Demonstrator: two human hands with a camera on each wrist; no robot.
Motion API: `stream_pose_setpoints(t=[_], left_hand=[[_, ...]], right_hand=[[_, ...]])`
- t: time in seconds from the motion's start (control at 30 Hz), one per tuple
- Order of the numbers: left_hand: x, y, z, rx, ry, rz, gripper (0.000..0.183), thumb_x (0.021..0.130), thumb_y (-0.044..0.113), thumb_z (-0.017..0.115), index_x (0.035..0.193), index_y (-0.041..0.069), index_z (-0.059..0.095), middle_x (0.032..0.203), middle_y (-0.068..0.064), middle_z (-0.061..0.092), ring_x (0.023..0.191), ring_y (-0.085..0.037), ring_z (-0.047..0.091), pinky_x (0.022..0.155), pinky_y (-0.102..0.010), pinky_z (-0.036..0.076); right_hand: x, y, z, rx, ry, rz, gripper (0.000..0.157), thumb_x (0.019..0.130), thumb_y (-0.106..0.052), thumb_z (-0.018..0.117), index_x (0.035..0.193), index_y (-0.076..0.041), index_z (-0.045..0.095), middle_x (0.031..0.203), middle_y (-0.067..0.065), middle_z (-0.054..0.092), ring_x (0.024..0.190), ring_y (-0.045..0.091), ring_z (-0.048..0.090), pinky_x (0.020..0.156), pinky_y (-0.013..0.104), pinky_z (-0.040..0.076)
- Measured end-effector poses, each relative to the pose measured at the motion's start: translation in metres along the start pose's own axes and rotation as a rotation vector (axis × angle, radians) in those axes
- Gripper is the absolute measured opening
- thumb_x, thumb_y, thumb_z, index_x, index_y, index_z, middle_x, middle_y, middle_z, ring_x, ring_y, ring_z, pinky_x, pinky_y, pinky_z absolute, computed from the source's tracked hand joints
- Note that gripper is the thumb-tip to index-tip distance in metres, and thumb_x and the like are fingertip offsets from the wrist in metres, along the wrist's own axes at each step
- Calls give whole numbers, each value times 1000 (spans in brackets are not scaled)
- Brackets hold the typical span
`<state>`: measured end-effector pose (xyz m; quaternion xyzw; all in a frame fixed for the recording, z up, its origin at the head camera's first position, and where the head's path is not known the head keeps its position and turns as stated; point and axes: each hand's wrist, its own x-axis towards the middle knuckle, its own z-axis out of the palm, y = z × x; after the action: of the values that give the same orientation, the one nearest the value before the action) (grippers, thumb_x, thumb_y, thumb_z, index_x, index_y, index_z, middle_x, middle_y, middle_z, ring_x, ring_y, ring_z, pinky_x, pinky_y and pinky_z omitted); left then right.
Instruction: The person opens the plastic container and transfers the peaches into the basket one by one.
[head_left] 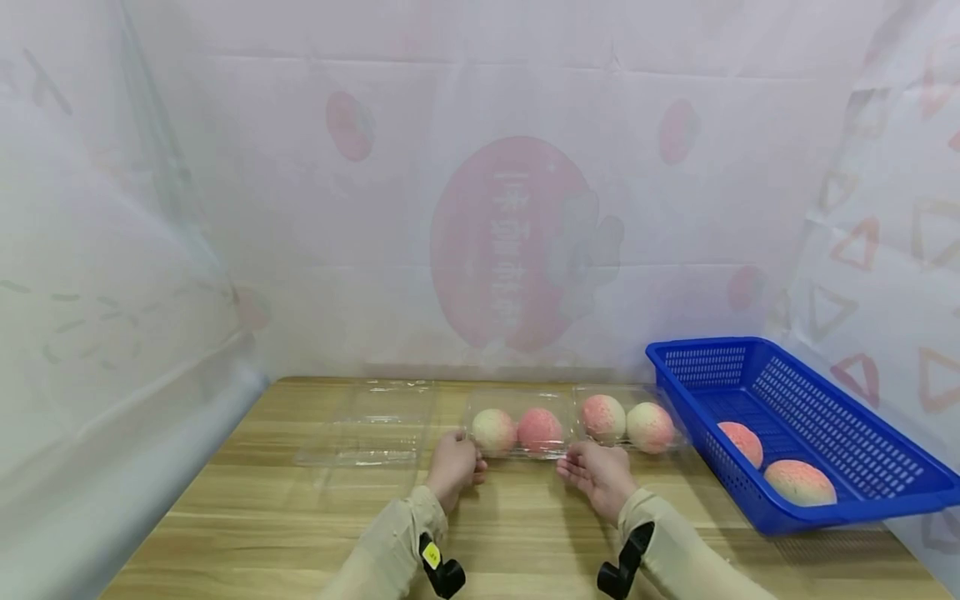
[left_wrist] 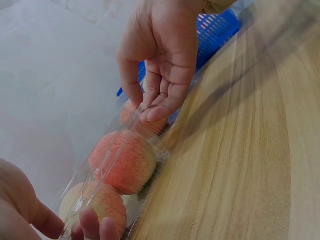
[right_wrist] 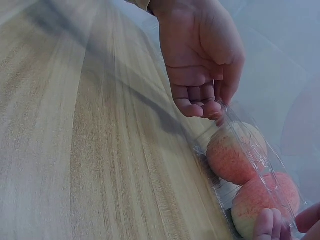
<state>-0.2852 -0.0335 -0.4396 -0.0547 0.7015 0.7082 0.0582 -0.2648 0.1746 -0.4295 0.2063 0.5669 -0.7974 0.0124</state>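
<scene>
Two pink and cream peaches, a paler one (head_left: 494, 432) and a redder one (head_left: 540, 431), sit side by side inside a clear plastic clamshell box (head_left: 519, 398) in the middle of the table. Its transparent top lies over the fruit. At the front left corner, my left hand (head_left: 453, 468) pinches the box's edge between thumb and fingers. My right hand (head_left: 602, 477) pinches the front right corner, its other fingers loosely curled, as the left wrist view shows with the right hand (left_wrist: 162, 60) at the top. The right wrist view shows the left hand (right_wrist: 202, 55) across the box.
Another clear box (head_left: 636, 392) with two peaches stands close on the right. To the left lies an open clear box (head_left: 386, 425) with no fruit in it. A blue basket (head_left: 720, 454) at the right holds two peaches. A printed cloth (head_left: 300, 275) hangs behind the wooden table (head_left: 517, 533).
</scene>
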Motion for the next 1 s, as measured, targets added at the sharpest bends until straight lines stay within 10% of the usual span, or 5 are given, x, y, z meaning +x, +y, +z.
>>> stream_pose_setpoints(t=[0.17, 0.4, 1.0], left_hand=[[-2, 0, 1, -12, -15, -10, 18, 95, -4, 30, 103, -8, 46, 76, -9, 49, 60, -13, 53, 57, -28, 55], [-2, -6, 0, -46, -52, 1, 18, 95, -5, 28, 101, -8, 44, 75, -8, 47, 59, -13, 53, 58, -29, 55], [-13, -2, -2, -97, -95, 19, 51, 86, -12, 32, 135, -22, 25, 79, -10, 48, 66, -15, 56, 70, -35, 58]], right_hand=[[-1, 0, -2, 2, -8, 18, 19, 89, 8, 54, 107, 14, 52, 84, 17, 62, 74, 21, 66, 76, 34, 58], [-3, -1, -3, 12, -29, 30, 26, 86, 10, 57, 111, 14, 50, 84, 17, 61, 73, 22, 65, 76, 35, 58], [-9, -5, -10, 19, -96, 61, 16, 86, 14, 52, 101, 15, 52, 85, 18, 60, 78, 24, 64, 78, 34, 57]])
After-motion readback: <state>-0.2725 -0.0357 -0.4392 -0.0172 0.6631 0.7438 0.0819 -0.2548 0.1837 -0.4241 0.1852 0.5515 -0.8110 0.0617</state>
